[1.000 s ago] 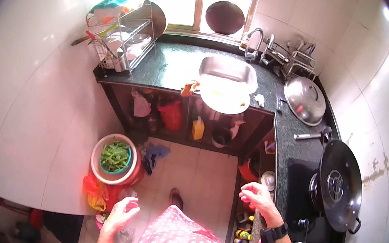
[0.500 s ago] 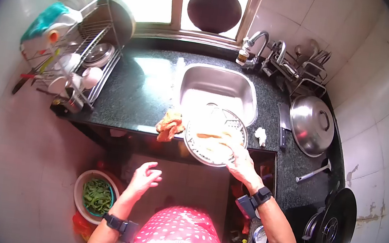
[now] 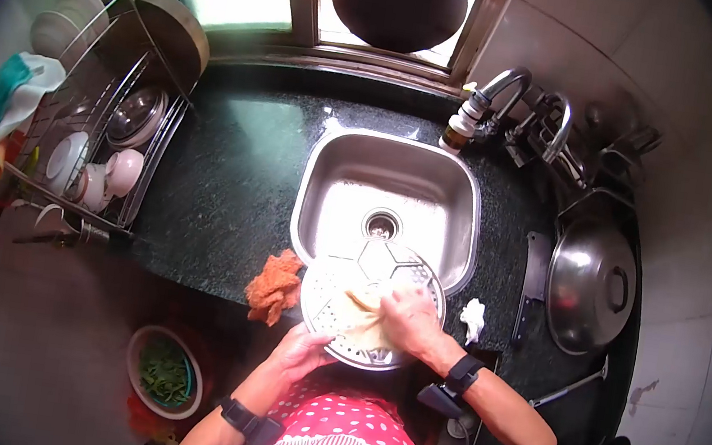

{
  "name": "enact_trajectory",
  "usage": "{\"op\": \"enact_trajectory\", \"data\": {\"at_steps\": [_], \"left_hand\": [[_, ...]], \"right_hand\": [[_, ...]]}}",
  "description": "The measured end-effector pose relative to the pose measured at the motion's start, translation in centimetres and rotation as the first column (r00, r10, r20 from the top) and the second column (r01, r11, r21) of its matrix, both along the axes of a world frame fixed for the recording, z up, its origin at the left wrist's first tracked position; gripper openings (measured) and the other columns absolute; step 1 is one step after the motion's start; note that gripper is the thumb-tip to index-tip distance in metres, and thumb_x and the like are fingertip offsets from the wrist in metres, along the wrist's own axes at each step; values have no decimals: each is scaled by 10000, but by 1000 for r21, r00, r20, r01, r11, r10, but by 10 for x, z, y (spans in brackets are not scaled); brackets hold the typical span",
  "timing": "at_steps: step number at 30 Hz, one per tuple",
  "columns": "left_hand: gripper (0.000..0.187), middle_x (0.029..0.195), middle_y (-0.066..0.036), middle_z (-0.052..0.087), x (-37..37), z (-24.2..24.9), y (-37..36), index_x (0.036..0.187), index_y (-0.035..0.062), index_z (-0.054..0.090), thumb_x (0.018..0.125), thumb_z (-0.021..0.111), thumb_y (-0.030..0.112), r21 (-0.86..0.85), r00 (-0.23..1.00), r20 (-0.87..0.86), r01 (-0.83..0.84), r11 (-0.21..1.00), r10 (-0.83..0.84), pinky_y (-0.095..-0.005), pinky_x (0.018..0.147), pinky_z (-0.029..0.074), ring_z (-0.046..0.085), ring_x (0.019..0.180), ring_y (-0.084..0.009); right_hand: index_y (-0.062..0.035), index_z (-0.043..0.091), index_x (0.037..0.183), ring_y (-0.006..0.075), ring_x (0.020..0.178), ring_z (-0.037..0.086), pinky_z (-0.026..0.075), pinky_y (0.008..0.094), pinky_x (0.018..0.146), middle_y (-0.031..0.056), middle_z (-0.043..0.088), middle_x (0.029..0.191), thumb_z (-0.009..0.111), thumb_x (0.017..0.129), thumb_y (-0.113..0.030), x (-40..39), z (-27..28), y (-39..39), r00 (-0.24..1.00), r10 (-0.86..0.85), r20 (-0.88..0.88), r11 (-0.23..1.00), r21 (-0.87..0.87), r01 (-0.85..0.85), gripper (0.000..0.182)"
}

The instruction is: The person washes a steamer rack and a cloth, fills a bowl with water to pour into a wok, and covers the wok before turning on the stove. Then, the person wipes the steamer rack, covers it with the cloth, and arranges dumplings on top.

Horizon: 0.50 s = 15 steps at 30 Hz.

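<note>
A round perforated metal steamer tray (image 3: 326, 289) is held over the front edge of the sink. My left hand (image 3: 301, 353) grips its lower left rim, thumb on top and the other fingers mostly out of sight beneath. My right hand (image 3: 411, 323) is closed over the tray on a pale yellowish, cloth-like piece (image 3: 361, 316), which lies across the perforated surface. Glare makes that piece's exact kind hard to tell. An orange-brown crumpled cloth (image 3: 274, 286) rests on the counter edge left of the tray.
The steel sink (image 3: 313, 189) has a tap (image 3: 471, 116) behind it. To the right are a white crumpled piece (image 3: 472, 321), a cleaver (image 3: 534, 279) and a domed lid (image 3: 587, 291). A dish rack (image 3: 132, 164) stands left. Below is a basin (image 3: 139, 356) of green leaves.
My left hand has come up from below the counter and taken the tray's rim. My right hand has moved from the right rim inward over the tray. The view has shifted closer to the sink.
</note>
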<state>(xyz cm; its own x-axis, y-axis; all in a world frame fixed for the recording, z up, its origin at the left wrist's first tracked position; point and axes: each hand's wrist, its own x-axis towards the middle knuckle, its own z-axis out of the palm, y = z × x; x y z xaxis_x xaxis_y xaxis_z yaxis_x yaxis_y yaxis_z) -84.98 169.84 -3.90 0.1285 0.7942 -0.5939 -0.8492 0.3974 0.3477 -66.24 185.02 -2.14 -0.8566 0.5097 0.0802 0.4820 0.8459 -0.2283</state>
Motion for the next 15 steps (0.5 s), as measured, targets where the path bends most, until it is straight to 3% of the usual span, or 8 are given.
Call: {"op": "enact_trajectory", "data": {"at_steps": [1, 4, 6, 8, 10, 12, 13, 15], "left_hand": [[467, 1224, -155, 570, 0, 14, 9, 1300, 12, 444, 851, 568, -22, 8, 1000, 12, -8, 1000, 8, -471, 926, 503, 583, 1104, -285], [479, 1225, -154, 570, -4, 32, 38, 1296, 11, 446, 834, 567, -35, 24, 999, -48, -18, 1000, 19, -455, 901, 521, 591, 1094, -279], [495, 1227, -151, 569, -10, 34, 55, 1293, 13, 442, 819, 569, -43, 39, 997, -72, -12, 999, 15, -439, 881, 535, 599, 1081, -274], [519, 1229, -146, 567, -17, 38, 73, 1296, 20, 433, 802, 581, -45, 73, 985, -163, -42, 996, 53, -436, 883, 533, 601, 1077, -266], [548, 1230, -140, 565, -27, 34, 86, 1306, 26, 419, 790, 589, -46, 68, 983, -181, -2, 998, 15, -442, 887, 530, 597, 1082, -264], [548, 1231, -136, 566, -35, 25, 103, 1309, 28, 417, 792, 581, -52, 99, 973, -223, -36, 994, 57, -442, 884, 532, 594, 1087, -261], [545, 1222, -143, 569, -39, 24, 113, 1313, 26, 406, 799, 571, -54, 99, 982, -180, -39, 994, 56, -461, 879, 534, 607, 1061, -278], [540, 1211, -146, 573, -44, 21, 130, 1314, 28, 403, 805, 567, -50, 101, 990, -134, -37, 994, 51, -477, 878, 532, 613, 1045, -289]], "right_hand": [[-68, 596, 823, 301, 868, 585, 462, 421, 733, 127, 598, 900, 609, 679, -91, -3, 14, 11, 997, -65, 38, 996, -60, 67, 147], [-23, 576, 827, 336, 823, 584, 480, 412, 700, 159, 592, 876, 564, 712, -3, -4, 32, 66, 926, -210, -314, 974, -149, 170, 117], [0, 582, 875, 280, 762, 616, 493, 367, 676, 170, 605, 833, 529, 774, -1, -6, 33, 107, 828, -400, -394, 908, -292, 300, 114], [3, 592, 921, 128, 715, 602, 485, 278, 622, 125, 631, 782, 521, 826, -24, -6, 30, 149, 707, -616, -348, 760, -498, 418, 121], [41, 584, 939, 191, 751, 649, 513, 300, 684, 134, 661, 839, 500, 817, 2, -4, 23, 187, 563, -741, -367, 621, -694, 365, 153], [36, 588, 1008, 143, 840, 643, 511, 268, 762, 91, 663, 907, 465, 803, 65, 1, 9, 218, 415, -801, -432, 548, -807, 220, 240], [29, 583, 1063, 136, 924, 633, 495, 260, 837, 93, 659, 973, 429, 791, 111, -1, 8, 232, 383, -809, -445, 544, -815, 201, 323], [5, 578, 1157, 207, 947, 646, 487, 297, 878, 140, 661, 1046, 450, 788, 48, -1, 1, 253, 468, -754, -460, 641, -670, 374, 393]]}}
